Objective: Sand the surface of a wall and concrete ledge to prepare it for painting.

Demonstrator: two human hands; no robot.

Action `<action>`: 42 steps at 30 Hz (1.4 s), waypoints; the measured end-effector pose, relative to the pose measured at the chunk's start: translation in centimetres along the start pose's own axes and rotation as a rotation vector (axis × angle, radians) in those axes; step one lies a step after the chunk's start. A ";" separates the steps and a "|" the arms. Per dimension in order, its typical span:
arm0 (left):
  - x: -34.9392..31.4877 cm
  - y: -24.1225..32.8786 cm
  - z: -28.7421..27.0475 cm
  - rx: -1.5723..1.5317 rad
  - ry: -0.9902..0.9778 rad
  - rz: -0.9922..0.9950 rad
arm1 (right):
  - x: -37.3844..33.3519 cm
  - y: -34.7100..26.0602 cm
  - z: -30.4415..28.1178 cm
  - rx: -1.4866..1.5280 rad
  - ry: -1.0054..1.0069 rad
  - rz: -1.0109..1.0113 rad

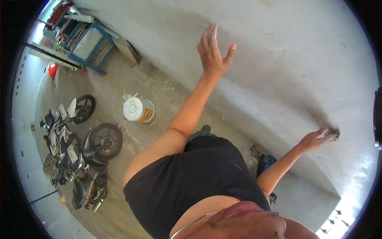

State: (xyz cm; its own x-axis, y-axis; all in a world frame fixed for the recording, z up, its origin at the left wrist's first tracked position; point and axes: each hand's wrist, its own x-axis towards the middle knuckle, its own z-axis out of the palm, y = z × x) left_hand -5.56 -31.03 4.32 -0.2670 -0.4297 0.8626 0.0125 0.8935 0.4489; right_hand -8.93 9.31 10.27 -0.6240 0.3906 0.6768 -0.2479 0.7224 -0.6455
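Note:
My left hand (213, 55) is raised toward the pale plastered wall (274, 63), with its fingers stretched out and the thumb apart. Whitish dust coats its fingertips, and nothing is in it. Whether its palm touches the wall I cannot tell. Farther right and lower, my right hand (316, 140) grips a small dark folded piece (335, 134) between thumb and fingers, against the wall. The piece looks like worn sandpaper, but it is too small to be sure. A dark shadow runs up the wall from this hand.
A lidded white bucket (139, 110) stands on the concrete floor (159, 85) to the left. Beyond it are parked motorcycles (75, 151). A blue-framed rack (89, 46) with stacked items is at the far left, a board (129, 51) leaning beside it. Blue and dark items (266, 162) lie near the wall's foot.

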 end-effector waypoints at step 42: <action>0.7 2.5 0.7 -0.035 0.083 0.148 | 0.4 11.0 0.1 -0.010 0.145 0.045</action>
State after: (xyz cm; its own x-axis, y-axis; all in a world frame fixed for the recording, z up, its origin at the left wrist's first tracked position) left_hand -6.37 -29.04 5.91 -0.1796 -0.3046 0.9354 0.0797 0.9432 0.3224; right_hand -11.93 17.34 3.38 -0.5208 0.5004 0.6917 -0.2139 0.7079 -0.6731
